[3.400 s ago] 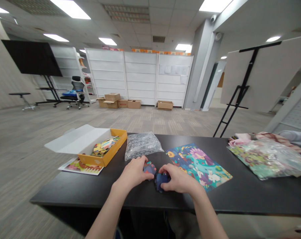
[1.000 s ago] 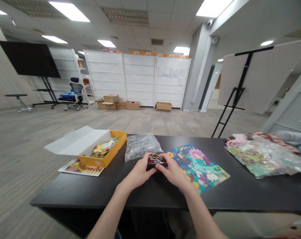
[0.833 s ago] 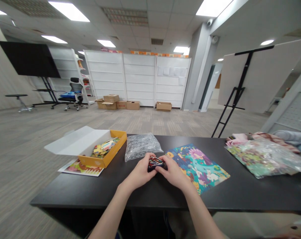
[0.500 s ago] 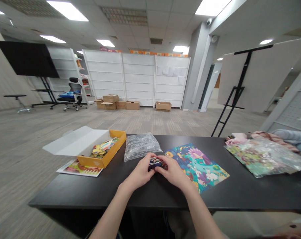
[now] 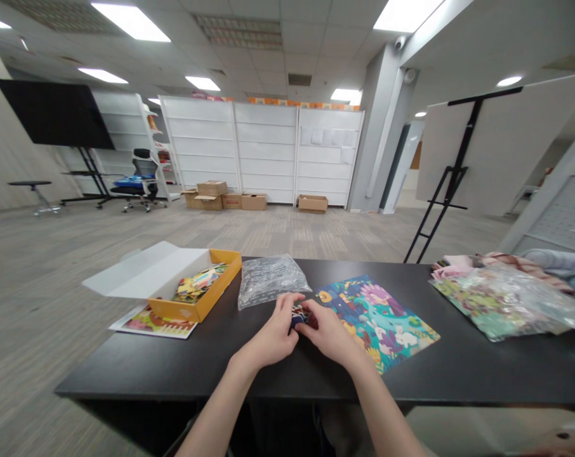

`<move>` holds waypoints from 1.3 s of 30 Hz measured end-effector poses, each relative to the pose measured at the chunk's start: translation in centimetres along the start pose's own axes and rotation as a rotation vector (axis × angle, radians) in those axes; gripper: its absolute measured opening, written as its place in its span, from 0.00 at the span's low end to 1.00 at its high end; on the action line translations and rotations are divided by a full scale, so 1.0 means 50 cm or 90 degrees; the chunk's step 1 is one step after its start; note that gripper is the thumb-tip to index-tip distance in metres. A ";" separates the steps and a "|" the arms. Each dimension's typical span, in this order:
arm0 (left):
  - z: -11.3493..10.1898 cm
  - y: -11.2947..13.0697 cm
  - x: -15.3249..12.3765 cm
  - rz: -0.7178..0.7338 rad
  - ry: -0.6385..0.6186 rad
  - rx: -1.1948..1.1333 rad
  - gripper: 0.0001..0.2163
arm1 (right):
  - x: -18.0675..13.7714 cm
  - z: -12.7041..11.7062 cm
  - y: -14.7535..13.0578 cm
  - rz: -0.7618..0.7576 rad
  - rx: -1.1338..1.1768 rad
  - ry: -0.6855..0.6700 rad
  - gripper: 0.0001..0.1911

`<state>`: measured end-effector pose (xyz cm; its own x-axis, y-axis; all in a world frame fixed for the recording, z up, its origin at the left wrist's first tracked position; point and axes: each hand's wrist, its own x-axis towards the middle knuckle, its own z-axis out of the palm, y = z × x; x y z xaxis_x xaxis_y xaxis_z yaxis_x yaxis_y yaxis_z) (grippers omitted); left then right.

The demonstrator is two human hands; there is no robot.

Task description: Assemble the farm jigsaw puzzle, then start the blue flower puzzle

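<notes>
Between my hands, above the black table, is a small stack of dark puzzle pieces (image 5: 298,315) with pale edges, largely hidden by the fingers. My left hand (image 5: 277,329) is closed around the stack's left side, its fingers arched over the far edge. On the other side my right hand (image 5: 326,329) grips the pieces between thumb and fingers. A colourful picture sheet (image 5: 387,317) with white rabbits and a purple shape lies flat just right of my right hand. Beyond my left hand rests a clear plastic bag (image 5: 271,279).
An open yellow box (image 5: 221,289) holding loose puzzle pieces (image 5: 199,285) stands at the left, partly on another picture card (image 5: 157,322). At the right, a plastic-wrapped picture (image 5: 497,301) lies beside folded fabrics (image 5: 520,263). The black table's (image 5: 173,374) front edge is near me.
My left hand has shifted slightly right, its fingers lifting and spreading a little at the stack. The right hand stays on the pieces, and less of the stack shows.
</notes>
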<state>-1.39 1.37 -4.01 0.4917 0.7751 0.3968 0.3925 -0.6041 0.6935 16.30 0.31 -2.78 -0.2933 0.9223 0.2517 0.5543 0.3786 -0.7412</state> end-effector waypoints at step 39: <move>-0.082 0.027 -0.004 -0.013 0.147 0.051 0.25 | 0.024 -0.012 -0.011 0.289 0.491 0.108 0.32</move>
<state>-4.14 1.15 -0.70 0.2959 0.8040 0.5158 0.4657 -0.5929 0.6570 16.11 1.23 -1.69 -0.0220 0.9922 -0.1224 -0.1046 -0.1240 -0.9867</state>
